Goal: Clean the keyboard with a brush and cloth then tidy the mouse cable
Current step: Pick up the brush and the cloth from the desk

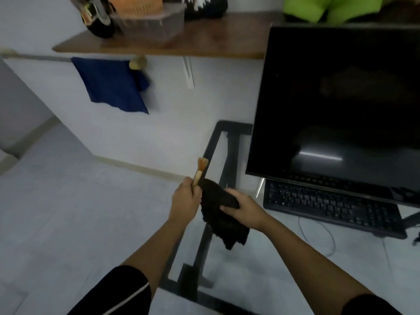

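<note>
Left grip [185, 197] hiding brush [201, 167] handle, right [244, 209] clutching cloth [221, 201]

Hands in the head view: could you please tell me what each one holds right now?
Left hand: grips the small wooden-handled brush with tan bristles.
Right hand: grips the dark fluffy cloth.

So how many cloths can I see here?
2: a black cloth gripped in the right hand, and a blue cloth hanging on the wall rail. The blurred shelf may hide more.
</note>
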